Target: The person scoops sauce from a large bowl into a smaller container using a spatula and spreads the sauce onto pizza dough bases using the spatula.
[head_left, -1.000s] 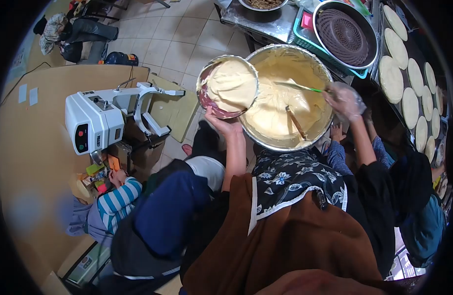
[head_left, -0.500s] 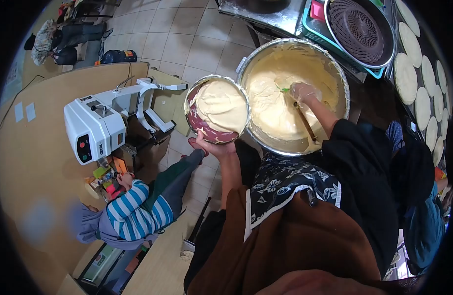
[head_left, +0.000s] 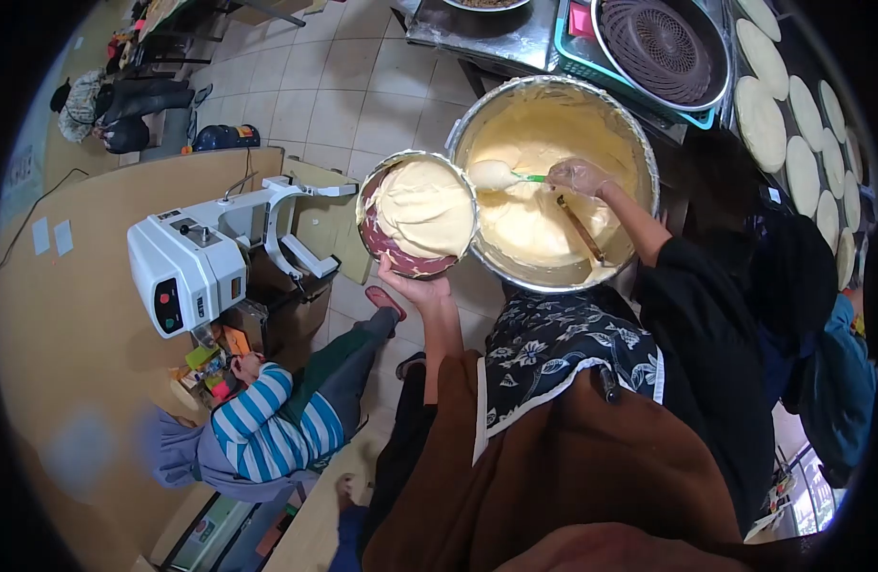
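My left hand (head_left: 415, 283) grips the lower rim of a reddish-brown bowl (head_left: 383, 238), fingers partly hidden beneath it. Smooth pale-yellow batter (head_left: 422, 202) fills most of the bowl, which is tilted against the large metal pot's left side. Inside that pot (head_left: 654, 181) lies more batter, smeared up the walls. My right hand (head_left: 580, 177), in a clear plastic glove, is closed on a green-handled spatula (head_left: 526, 178). Its batter-coated head points left, near the bowl's right rim. A wooden-handled tool (head_left: 582, 232) leans in the pot below my right hand.
A white machine (head_left: 189, 267) stands at left, near a seated person in a striped top (head_left: 277, 419). Upper right, a teal crate (head_left: 577, 62) and a round pan with a brown woven basket (head_left: 661, 50) rest on a metal table (head_left: 477, 38). Flat dough rounds (head_left: 761, 124) lie at far right.
My right hand has lifted the spatula out of the batter, so its coated head now shows, pointing toward the bowl. My left hand still holds the bowl. The view has shifted slightly.
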`<state>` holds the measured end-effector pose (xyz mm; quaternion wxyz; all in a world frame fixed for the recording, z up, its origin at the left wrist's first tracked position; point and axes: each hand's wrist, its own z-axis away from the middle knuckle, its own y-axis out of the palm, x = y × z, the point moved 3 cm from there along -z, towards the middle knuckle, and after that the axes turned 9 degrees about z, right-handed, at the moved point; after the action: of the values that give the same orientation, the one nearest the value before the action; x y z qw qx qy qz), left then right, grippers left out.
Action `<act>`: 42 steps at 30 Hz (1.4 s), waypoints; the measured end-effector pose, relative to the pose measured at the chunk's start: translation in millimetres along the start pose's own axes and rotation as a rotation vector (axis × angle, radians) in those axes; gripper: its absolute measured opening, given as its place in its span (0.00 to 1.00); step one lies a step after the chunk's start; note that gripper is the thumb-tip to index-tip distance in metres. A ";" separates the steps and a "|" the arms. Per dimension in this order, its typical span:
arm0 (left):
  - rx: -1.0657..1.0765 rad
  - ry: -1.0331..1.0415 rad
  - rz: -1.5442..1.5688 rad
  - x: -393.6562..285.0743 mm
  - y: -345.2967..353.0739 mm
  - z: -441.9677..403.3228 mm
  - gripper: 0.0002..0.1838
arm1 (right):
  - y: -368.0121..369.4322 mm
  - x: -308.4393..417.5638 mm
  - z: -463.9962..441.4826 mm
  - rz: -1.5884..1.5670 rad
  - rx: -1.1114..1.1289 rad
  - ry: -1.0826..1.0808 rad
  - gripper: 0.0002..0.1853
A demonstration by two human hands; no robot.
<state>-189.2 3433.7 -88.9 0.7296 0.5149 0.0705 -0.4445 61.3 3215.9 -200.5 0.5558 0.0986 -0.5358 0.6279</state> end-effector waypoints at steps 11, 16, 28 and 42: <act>0.104 -0.046 -0.009 1.0 3.5 -4.1 0.34 | -101.4 132.3 159.3 0.445 -0.387 0.090 0.21; 0.166 -0.121 -0.025 15.6 9.3 -2.8 0.33 | -105.0 226.2 197.3 0.474 -0.434 0.039 0.16; 0.216 -0.273 0.047 53.5 32.1 7.3 0.30 | -52.0 189.1 193.5 0.982 -0.826 -0.146 0.11; 0.398 -0.375 -0.004 30.7 37.0 -33.2 0.31 | -53.1 113.2 239.5 0.134 -0.804 0.064 0.12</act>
<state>-132.5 3445.8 -95.9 0.6134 0.5567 -0.1538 -0.5387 -50.0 3085.3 8.2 0.5245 -0.1810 -0.7261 0.4060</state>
